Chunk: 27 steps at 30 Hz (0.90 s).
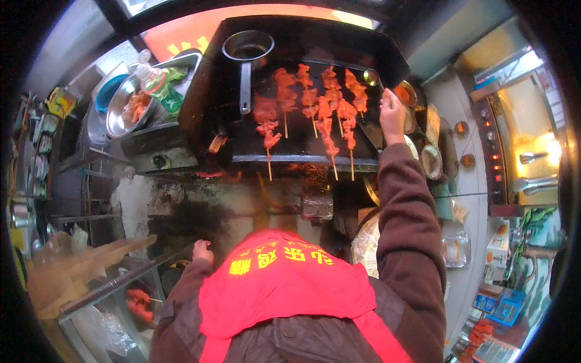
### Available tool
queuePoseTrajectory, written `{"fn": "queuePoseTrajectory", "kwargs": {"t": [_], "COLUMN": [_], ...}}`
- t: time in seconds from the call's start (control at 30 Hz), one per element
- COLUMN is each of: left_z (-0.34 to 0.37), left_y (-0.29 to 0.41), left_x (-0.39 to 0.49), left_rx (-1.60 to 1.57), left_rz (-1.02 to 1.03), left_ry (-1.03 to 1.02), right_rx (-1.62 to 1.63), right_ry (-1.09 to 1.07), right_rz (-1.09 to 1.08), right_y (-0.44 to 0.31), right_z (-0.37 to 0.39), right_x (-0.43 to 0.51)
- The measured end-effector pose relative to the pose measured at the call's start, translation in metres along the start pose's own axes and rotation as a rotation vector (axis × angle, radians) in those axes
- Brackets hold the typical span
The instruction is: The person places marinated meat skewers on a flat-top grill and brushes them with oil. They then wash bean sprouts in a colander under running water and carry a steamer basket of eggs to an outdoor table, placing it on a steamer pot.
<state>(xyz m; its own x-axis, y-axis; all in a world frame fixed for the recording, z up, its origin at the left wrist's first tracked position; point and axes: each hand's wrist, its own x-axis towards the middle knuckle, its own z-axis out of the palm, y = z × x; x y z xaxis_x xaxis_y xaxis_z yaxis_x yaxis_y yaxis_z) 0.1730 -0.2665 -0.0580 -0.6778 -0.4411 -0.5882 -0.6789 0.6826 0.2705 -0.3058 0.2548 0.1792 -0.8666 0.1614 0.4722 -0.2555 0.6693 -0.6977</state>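
Observation:
My right hand (392, 113) grips the handle of a small metal ladle (371, 77) over the back right of a black griddle (218, 127). Several skewers of reddish meat (309, 97) lie on the hot plate, their wooden sticks pointing towards me. Some sticks jut past the front edge. Just right of my hand is a bowl of red-orange sauce (405, 94), partly hidden by it. Low at my left side hangs my left hand (203, 252), away from the griddle. Nothing shows in it, but its fingers are too small to judge.
A long-handled saucepan (247, 47) rests at the griddle's back left. Left of it are a metal bowl of raw meat (134, 109) and a green-labelled bottle (163, 90). A glass-sided case (109, 288) stands near my left arm. A pale counter (467, 181) runs along my right.

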Motion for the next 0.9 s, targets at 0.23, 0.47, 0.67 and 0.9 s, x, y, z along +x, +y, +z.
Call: {"fn": "queuePoseTrajectory", "kwargs": {"t": [0.23,0.47,0.67,0.9], "left_z": [0.041,0.078,0.072,0.038], "left_y": [-0.06,-0.117,-0.094,-0.025], "left_x": [-0.004,0.007,0.024,0.031], "left_rx": [-0.124,0.085,-0.086,-0.107], "left_rz": [-0.105,-0.033,-0.138,0.023], "left_ry": [-0.054,-0.217,-0.093,-0.115], "right_rx": [0.233,0.155,0.104,-0.087], "right_ry": [-0.308,-0.595,-0.372,-0.198], "right_rz": [-0.158,-0.411,-0.42,-0.369], "right_y": [-0.088,-0.176,-0.179,-0.116], "right_z": [0.061,0.034,0.004,-0.037], "right_x": [-0.037,-0.102,-0.099,-0.102]}}
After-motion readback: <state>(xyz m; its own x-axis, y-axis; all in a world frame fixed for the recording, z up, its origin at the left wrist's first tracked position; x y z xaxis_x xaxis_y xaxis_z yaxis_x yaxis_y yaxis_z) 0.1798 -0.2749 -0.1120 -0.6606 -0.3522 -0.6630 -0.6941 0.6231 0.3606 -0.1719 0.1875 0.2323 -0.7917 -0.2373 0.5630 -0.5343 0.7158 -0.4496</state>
